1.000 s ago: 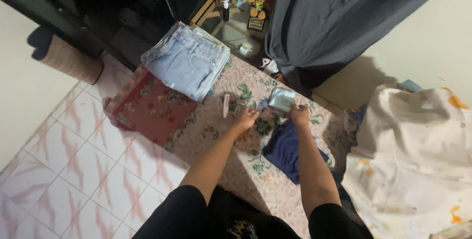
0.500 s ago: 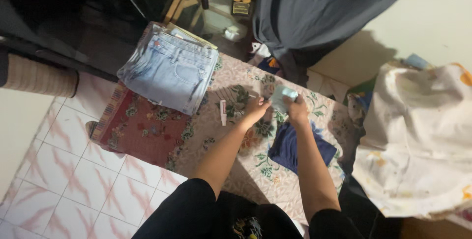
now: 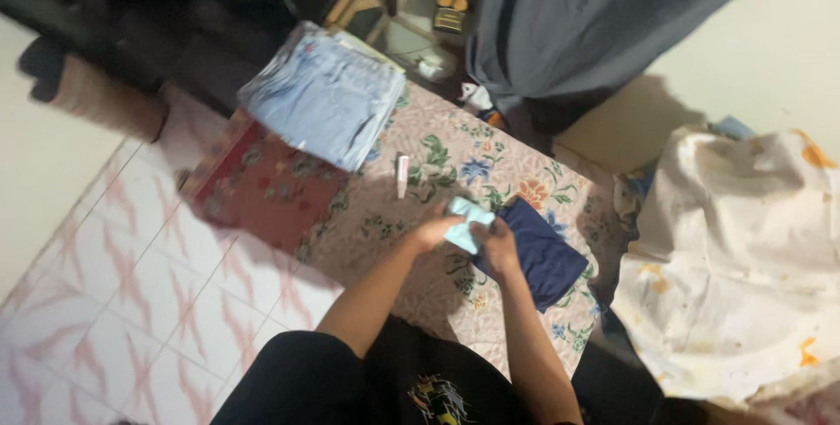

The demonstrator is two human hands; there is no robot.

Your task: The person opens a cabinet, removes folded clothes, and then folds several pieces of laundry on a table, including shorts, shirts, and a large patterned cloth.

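Both my arms extended forward, forearms bare, converging. Left hand (image 3: 435, 233) curled, fingers closed in pinch. Right hand (image 3: 497, 248) knuckles up, fingers folded under, just beside left, thumbs nearly meeting. Wrists straight.

A soft, matt pale blue cloth (image 3: 464, 222) is gripped by both hands. Matt dark navy fabric (image 3: 542, 250) is noted on a woven floral mat (image 3: 385, 215); folded denim (image 3: 328, 93) appears coarse, the floor tiles (image 3: 131, 294) glossy.

a small light-blue cloth (image 3: 465, 222), folded and crumpled, sits over the floral mat beside a navy garment.
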